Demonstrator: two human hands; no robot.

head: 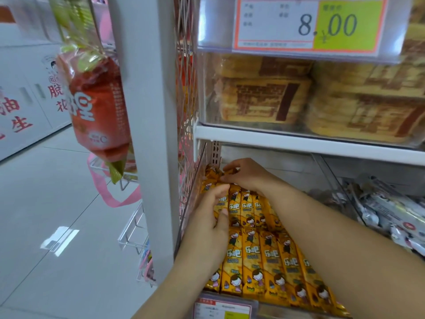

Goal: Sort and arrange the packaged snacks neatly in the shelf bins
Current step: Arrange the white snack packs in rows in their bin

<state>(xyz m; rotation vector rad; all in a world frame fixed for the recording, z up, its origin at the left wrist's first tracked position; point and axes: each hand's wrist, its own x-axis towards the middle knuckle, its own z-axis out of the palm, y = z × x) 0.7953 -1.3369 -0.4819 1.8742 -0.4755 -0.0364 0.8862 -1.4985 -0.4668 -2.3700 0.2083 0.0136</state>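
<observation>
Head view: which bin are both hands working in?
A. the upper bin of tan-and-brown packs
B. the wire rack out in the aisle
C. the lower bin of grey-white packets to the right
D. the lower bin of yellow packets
D: the left hand and the right hand both grip yellow packets inside the lower bin, below the shelf board.

price card (308,24) top right, large 8.00, right part lime green, in a clear holder. white upright post (151,111) to its left, wire mesh panel (186,88) just beside the post. orange bag (99,107) hangs left of post; pink strap (110,194) loops below it. wire rack (133,236) low beside post. white cartons (25,107) with red characters far left. glossy pale tiled floor (57,215). small price label (223,309) at bottom edge.
</observation>
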